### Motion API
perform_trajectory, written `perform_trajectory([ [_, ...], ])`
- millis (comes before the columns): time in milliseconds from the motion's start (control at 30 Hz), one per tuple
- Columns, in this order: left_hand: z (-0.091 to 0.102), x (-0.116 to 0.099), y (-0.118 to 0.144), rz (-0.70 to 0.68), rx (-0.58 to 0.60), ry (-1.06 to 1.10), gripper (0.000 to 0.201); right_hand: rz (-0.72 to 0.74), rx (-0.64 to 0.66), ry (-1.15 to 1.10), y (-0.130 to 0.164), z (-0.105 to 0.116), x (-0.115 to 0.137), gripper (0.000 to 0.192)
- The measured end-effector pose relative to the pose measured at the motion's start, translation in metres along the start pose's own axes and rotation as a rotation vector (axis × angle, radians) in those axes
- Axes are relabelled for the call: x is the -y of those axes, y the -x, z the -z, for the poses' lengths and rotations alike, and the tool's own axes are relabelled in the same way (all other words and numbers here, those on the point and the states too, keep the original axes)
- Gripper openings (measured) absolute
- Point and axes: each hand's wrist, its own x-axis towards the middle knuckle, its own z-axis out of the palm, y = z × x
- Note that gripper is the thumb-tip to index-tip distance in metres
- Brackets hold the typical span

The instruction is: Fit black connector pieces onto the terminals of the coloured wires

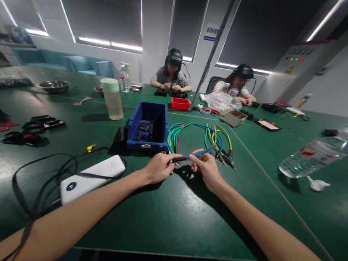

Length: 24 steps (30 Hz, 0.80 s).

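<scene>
My left hand (158, 168) is closed on a short black sleeve (180, 159) by its end. My right hand (206, 169) pinches a blue wire (203, 151) that runs into the sleeve and points up to the right. Just beyond my left hand stands a blue bin (146, 146) with several black sleeves (145, 131) in it. A bundle of coloured wires (173, 136) lies against the bin's right side. Further right, beyond my right hand, is a second group of wires (218, 138), some with black sleeves and metal ring ends.
A white power bank (92, 179) with a black cable lies by my left forearm. A green-lidded bottle (112, 99) stands behind it. To the right, a water bottle (315, 155) lies tilted. Across the table, two people (172, 75) work near a red tray (180, 104).
</scene>
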Motion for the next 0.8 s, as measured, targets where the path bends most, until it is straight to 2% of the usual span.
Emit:
perform_trajectory([
  [800, 0.0010, -0.0024, 0.0000, 0.014, 0.003, 0.005, 0.043, -0.008, 0.005, 0.003, -0.0002, -0.0005, -0.0007, 0.036],
])
